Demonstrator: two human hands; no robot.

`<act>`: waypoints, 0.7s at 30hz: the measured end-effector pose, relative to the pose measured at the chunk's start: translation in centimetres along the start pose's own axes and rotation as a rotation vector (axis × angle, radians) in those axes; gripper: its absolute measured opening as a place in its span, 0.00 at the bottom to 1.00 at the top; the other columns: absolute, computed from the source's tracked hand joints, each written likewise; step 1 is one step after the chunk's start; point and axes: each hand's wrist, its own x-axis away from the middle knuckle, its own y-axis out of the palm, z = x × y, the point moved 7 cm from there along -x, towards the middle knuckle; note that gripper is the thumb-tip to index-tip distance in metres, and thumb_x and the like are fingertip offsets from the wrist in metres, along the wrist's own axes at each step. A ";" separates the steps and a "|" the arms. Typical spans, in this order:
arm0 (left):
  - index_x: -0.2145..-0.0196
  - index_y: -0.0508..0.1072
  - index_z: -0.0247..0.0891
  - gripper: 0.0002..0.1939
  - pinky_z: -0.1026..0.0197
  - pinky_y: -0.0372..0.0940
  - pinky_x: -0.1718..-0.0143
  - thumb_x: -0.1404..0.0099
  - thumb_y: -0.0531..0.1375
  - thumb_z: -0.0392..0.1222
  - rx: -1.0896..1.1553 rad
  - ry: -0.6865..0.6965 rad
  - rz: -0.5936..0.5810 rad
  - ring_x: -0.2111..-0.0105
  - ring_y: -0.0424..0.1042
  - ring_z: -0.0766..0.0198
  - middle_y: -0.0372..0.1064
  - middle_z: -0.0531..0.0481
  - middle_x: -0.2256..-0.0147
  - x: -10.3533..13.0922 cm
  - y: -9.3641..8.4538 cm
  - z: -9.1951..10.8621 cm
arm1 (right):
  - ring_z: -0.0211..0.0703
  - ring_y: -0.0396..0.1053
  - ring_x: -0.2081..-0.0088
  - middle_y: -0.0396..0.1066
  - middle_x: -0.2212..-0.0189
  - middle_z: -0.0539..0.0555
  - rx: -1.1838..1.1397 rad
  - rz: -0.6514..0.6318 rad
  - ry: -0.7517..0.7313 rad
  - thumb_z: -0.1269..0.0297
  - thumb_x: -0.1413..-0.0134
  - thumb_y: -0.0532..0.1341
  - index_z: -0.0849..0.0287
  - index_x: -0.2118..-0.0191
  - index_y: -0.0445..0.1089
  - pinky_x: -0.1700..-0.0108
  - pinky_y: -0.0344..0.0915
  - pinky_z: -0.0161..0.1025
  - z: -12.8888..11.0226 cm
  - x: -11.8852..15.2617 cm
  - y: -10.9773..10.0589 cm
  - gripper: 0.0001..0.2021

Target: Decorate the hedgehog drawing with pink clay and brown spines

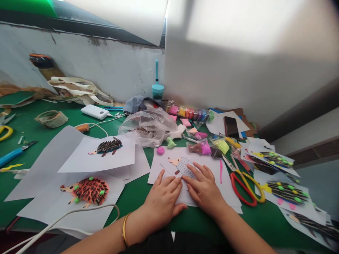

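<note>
In the head view, the left hand (163,198) lies on the paper (156,173), fingers loosely fanned, thumb apart. The right hand (205,187) rests slightly spread, apparently touching the hedgehog drawing (182,165) beyond the left fingertips. Scissors (233,170) lie right of the right fingers; pink clay (160,150) sits beyond the left ones.

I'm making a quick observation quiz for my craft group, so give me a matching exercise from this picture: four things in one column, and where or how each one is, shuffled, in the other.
Things:
1. Hedgehog drawing
2. Phone
3. Light blue cup
4. Left hand

Place or state:
A. Among papers toward the back right
B. Has a yellow bangle at its wrist
C. Partly covered by the right hand
D. At the back, by the wall

Pairs: 1-C, 2-A, 3-D, 4-B
</note>
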 end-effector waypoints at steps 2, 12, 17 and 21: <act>0.41 0.67 0.37 0.31 0.40 0.39 0.32 0.32 0.55 0.60 -0.004 0.004 0.003 0.42 0.65 0.52 0.70 0.44 0.44 0.0 0.0 0.0 | 0.58 0.56 0.35 0.65 0.39 0.56 -0.017 0.004 -0.001 0.67 0.39 0.58 0.49 0.51 0.76 0.37 0.53 0.65 0.1 0.0 -0.1 0.14; 0.42 0.69 0.38 0.29 0.42 0.41 0.32 0.33 0.56 0.60 -0.014 -0.010 0.044 0.43 0.66 0.52 0.70 0.42 0.44 0.1 -0.3 0.0 | 0.58 0.56 0.35 0.64 0.38 0.56 -0.005 -0.032 -0.024 0.66 0.38 0.58 0.48 0.49 0.75 0.36 0.51 0.65 -0.4 -0.1 0.0 0.15; 0.43 0.70 0.37 0.29 0.41 0.41 0.32 0.34 0.57 0.60 -0.018 -0.018 0.041 0.43 0.66 0.52 0.70 0.42 0.45 0.2 -0.1 -0.1 | 0.58 0.56 0.35 0.65 0.39 0.56 0.002 -0.015 -0.023 0.67 0.39 0.59 0.47 0.50 0.76 0.36 0.51 0.65 -0.5 -0.1 0.0 0.14; 0.43 0.70 0.38 0.29 0.40 0.41 0.32 0.33 0.56 0.60 -0.029 -0.011 0.036 0.43 0.66 0.52 0.70 0.42 0.45 0.2 0.0 -0.1 | 0.58 0.55 0.35 0.64 0.38 0.55 -0.012 -0.026 -0.016 0.67 0.39 0.58 0.47 0.50 0.76 0.36 0.53 0.65 -0.2 -0.1 0.0 0.15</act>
